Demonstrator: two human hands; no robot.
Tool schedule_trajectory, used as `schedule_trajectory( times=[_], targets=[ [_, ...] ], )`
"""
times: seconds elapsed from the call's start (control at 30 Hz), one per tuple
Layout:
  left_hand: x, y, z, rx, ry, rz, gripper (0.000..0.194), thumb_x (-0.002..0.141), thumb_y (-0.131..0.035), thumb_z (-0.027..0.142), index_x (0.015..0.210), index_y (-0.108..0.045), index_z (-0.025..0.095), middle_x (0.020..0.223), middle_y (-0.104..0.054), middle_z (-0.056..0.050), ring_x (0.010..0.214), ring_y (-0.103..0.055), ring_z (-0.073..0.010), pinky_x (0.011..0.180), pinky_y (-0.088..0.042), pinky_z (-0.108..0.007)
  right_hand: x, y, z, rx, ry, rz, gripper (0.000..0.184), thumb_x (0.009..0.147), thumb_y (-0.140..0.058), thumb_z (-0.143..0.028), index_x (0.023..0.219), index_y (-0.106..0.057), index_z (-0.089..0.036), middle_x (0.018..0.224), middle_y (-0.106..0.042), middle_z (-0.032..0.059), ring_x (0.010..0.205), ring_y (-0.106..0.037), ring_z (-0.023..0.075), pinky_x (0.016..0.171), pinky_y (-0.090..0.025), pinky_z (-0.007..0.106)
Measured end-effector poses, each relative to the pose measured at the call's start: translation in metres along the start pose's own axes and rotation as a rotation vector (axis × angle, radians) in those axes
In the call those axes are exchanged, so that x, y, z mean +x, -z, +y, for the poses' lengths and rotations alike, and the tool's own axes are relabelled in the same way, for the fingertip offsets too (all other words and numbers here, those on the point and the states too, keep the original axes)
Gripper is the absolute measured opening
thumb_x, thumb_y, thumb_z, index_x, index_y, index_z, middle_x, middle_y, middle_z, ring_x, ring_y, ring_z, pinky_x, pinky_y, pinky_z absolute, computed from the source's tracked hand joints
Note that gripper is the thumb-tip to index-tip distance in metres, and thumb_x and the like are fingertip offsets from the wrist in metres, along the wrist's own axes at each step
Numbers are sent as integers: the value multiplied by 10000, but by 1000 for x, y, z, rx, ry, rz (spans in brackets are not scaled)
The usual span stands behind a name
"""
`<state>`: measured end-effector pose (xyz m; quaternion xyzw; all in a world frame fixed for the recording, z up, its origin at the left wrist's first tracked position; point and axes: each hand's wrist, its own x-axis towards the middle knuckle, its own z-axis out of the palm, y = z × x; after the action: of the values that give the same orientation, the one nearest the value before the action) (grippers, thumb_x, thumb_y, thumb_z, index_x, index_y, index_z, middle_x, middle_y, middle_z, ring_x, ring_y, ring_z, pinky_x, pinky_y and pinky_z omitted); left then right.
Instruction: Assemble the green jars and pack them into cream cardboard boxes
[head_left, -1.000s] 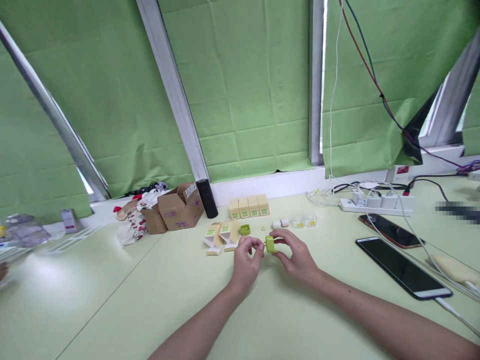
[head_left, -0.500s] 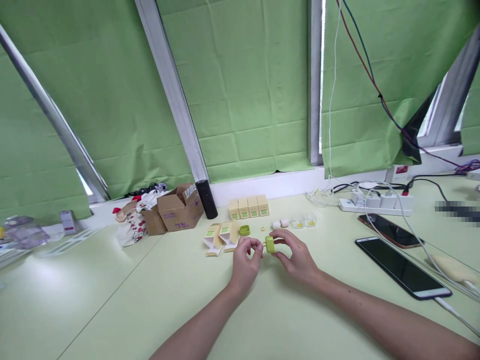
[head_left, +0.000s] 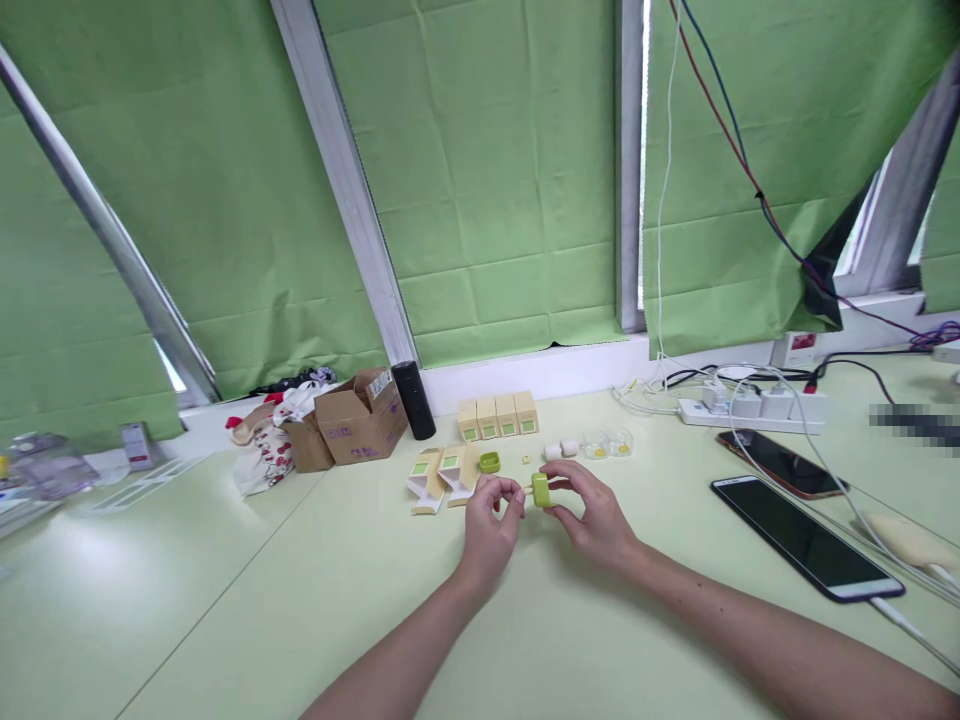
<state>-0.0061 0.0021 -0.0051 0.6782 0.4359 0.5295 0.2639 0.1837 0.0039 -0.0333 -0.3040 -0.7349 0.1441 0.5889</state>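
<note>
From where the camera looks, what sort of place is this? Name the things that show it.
Probably an office or workroom table used for small packing work: a row of small cartons by the window, a power strip with chargers, and phones lying on the pale green table.

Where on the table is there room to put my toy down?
Bare table spreads wide to the left of the left hand, in front of the cardboard box. A smaller patch lies between the right hand and the phone. It is crowded behind the hands, around the small boxes, and by the power strip.
</note>
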Motion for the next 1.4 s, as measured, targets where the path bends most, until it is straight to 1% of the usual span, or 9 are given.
schedule_trajectory(
  times=[0.33,0.53,0.63,0.73,0.87,0.93,1.0,1.17,1.4],
  targets=[
    [1,1,1,-55,37,0,223,900,-635,378,769,-635,197,776,-598,-24,737,-574,-184,720,-453,-326,1,1,-2,-32,8,13,445,905,-595,-92,1310,-588,-277,1269,-686,96,1110,-706,266,924,-676,484],
    [5,2,-7,-50,69,76,208,924,-601,388,831,-627,203,787,-603,-25,733,-581,-189,742,-472,-341,1,4,0,-114,37,34,461,920,-588,-116,1348,-570,-288,1294,-678,108,1181,-674,295,892,-675,493],
    [5,3,-8,63,-9,125,187,926,-611,372,846,-656,209,903,-638,-66,880,-614,-234,794,-484,-367,1,7,1,-147,62,27,491,943,-588,-133,1404,-554,-299,1319,-657,117,1209,-664,304,945,-656,515],
    [1,4,-4,143,-114,123,125,930,-632,321,984,-695,227,1101,-656,-110,1149,-577,-295,973,-478,-450,2,10,0,-186,85,-15,558,963,-562,-122,1482,-518,-322,1339,-627,122,1234,-660,304,999,-634,522],
    [-7,3,3,207,-251,18,380,927,-683,276,1305,-643,284,1342,-619,-119,1375,-423,-328,1139,-398,-539,1,10,0,-253,141,-68,644,977,-522,-99,1572,-422,-323,1402,-601,141,1309,-630,316,1022,-625,519],
    [-9,3,4,228,-292,-36,476,932,-690,256,1396,-600,309,1387,-613,-113,1396,-398,-331,1150,-394,-550,1,10,-1,-274,188,-74,636,984,-515,-100,1575,-400,-304,1410,-618,147,1329,-623,319,1043,-612,541],
    [-9,2,4,238,-308,-60,489,935,-690,238,1408,-602,319,1386,-619,-111,1393,-400,-334,1146,-401,-555,1,11,-2,-278,239,-79,576,997,-503,-103,1538,-426,-285,1384,-648,149,1327,-630,313,1053,-605,554],
    [-7,3,1,244,-321,-47,413,944,-674,223,1346,-653,317,1312,-653,-100,1355,-426,-327,1137,-414,-555,4,14,-6,-297,318,-93,399,1017,-489,-112,1388,-547,-245,1384,-658,174,1314,-650,306,1019,-627,524],
    [-7,4,2,244,-370,-21,412,939,-670,190,1333,-657,309,1280,-674,-101,1320,-455,-324,1113,-434,-549,5,16,-6,-361,354,-119,396,1011,-487,-108,1365,-582,-258,1368,-656,174,1260,-671,318,956,-643,499]
  ],
)
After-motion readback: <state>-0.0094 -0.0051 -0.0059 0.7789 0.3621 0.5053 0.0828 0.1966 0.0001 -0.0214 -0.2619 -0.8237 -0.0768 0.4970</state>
